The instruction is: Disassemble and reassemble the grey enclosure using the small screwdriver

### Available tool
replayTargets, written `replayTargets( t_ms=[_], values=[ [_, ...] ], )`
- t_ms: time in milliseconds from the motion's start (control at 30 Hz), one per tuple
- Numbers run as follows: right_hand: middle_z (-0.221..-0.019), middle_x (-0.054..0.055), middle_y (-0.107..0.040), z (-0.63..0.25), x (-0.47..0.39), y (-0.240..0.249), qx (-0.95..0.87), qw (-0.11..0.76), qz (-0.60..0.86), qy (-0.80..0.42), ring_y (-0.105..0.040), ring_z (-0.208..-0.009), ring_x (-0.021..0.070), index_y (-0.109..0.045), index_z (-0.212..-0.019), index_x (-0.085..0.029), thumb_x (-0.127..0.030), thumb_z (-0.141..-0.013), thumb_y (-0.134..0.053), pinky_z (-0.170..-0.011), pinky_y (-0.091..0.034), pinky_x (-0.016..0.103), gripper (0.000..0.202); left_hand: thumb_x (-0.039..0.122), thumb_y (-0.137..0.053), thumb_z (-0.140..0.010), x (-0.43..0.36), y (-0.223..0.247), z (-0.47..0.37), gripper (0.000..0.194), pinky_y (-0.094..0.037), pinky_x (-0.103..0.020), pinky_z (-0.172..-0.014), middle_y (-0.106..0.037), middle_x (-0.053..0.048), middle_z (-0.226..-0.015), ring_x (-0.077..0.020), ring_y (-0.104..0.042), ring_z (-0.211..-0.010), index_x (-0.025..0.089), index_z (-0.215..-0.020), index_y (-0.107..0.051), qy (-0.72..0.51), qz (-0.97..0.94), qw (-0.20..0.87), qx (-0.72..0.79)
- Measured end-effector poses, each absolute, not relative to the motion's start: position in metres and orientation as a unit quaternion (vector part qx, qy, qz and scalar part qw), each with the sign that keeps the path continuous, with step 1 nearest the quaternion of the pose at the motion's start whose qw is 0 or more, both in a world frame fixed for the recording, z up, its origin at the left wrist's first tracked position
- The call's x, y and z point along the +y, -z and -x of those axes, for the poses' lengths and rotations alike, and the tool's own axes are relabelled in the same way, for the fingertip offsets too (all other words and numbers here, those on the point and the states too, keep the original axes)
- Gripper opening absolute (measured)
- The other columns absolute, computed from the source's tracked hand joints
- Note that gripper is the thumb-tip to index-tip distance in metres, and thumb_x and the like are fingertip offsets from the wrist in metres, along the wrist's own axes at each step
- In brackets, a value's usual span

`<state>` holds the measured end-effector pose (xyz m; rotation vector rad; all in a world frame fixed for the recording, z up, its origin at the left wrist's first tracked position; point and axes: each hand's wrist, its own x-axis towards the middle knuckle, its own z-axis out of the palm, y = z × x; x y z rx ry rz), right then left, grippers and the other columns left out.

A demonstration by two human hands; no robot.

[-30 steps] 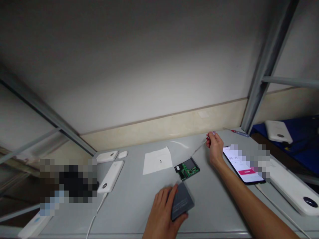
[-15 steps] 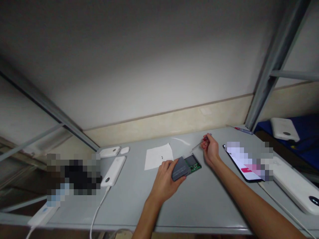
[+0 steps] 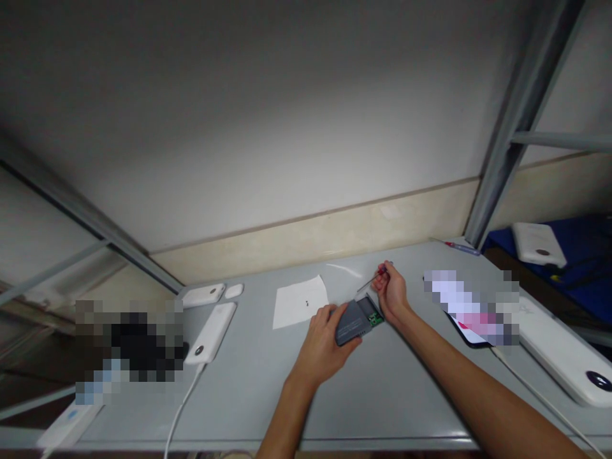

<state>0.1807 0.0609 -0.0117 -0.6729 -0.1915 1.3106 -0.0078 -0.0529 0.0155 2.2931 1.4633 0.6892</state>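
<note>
My left hand (image 3: 326,341) is closed around the left side of a dark grey plastic case (image 3: 352,320). From the case's right side a green circuit board (image 3: 375,319) sticks out, with a dark flat panel beside it. My right hand (image 3: 393,294), its fingers curled, grips a thin screwdriver (image 3: 367,282) by the handle, just right of the case. The shaft slants down to the left and its tip is close to the far edge of the device; whether they touch I cannot tell. Left of the case, a white paper sheet (image 3: 299,305) carries a few tiny dark pieces, maybe screws.
Another screwdriver (image 3: 461,247) lies by the back right post. A phone (image 3: 471,331) and a large white power bank (image 3: 564,357) are at the right. White power banks (image 3: 211,335) and a small white case (image 3: 234,291) stand left, with a cable running to the grey table's (image 3: 382,408) front edge.
Less of the circuit board shows now, as the grey case covers more of it. My right hand with the screwdriver has come nearer the device. The whole view has shifted slightly.
</note>
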Motion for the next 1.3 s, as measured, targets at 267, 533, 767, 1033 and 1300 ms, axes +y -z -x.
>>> replayTargets(
  t_ms=[267, 533, 767, 1033, 1300],
  values=[
    [-0.056, -0.007, -0.050, -0.182, 0.062, 0.012, -0.066, 0.732, 0.294, -0.611, -0.038, -0.042, 0.0046, -0.057, -0.072, -0.019, -0.035, -0.082, -0.074, -0.037, -0.031, 0.017, 0.025, 0.028, -0.080, -0.083, -0.052, -0.017, 0.013, 0.065, -0.048, -0.049, -0.110, -0.056, -0.011, -0.132, -0.0296, -0.057, -0.122, 0.026, -0.143, -0.055, -0.264, -0.805, 0.155, 0.508],
    [-0.056, -0.007, -0.051, -0.181, 0.062, 0.012, -0.057, 0.728, 0.293, -0.617, -0.038, -0.041, 0.0041, -0.057, -0.073, -0.019, -0.033, -0.084, -0.072, -0.037, -0.031, 0.016, 0.023, 0.028, -0.080, -0.082, -0.047, -0.022, 0.008, 0.073, -0.043, -0.052, -0.113, -0.056, -0.012, -0.135, -0.0314, -0.051, -0.127, 0.026, -0.148, -0.049, -0.208, -0.821, 0.178, 0.501],
    [-0.057, -0.007, -0.052, -0.180, 0.060, 0.009, -0.053, 0.727, 0.293, -0.619, -0.038, -0.041, 0.0042, -0.056, -0.073, -0.019, -0.034, -0.085, -0.072, -0.036, -0.030, 0.016, 0.025, 0.024, -0.075, -0.083, -0.048, -0.021, 0.005, 0.073, -0.044, -0.052, -0.111, -0.055, -0.013, -0.130, -0.0318, -0.051, -0.123, 0.025, -0.150, -0.046, -0.201, -0.828, 0.163, 0.497],
    [-0.057, -0.007, -0.051, -0.180, 0.059, 0.009, -0.063, 0.728, 0.298, -0.615, -0.039, -0.041, 0.0042, -0.056, -0.074, -0.019, -0.037, -0.083, -0.075, -0.037, -0.031, 0.016, 0.027, 0.027, -0.077, -0.084, -0.047, -0.028, 0.007, 0.071, -0.046, -0.050, -0.111, -0.057, -0.012, -0.128, -0.0308, -0.054, -0.122, 0.026, -0.149, -0.047, -0.198, -0.830, 0.183, 0.488],
    [-0.056, -0.007, -0.051, -0.180, 0.060, 0.009, -0.066, 0.724, 0.305, -0.614, -0.039, -0.040, 0.0053, -0.056, -0.074, -0.020, -0.037, -0.084, -0.074, -0.037, -0.031, 0.019, 0.027, 0.025, -0.075, -0.081, -0.039, -0.045, 0.006, 0.065, -0.051, -0.048, -0.104, -0.062, -0.012, -0.122, -0.0314, -0.060, -0.115, 0.025, -0.141, -0.052, -0.168, -0.845, 0.181, 0.474]
  ],
)
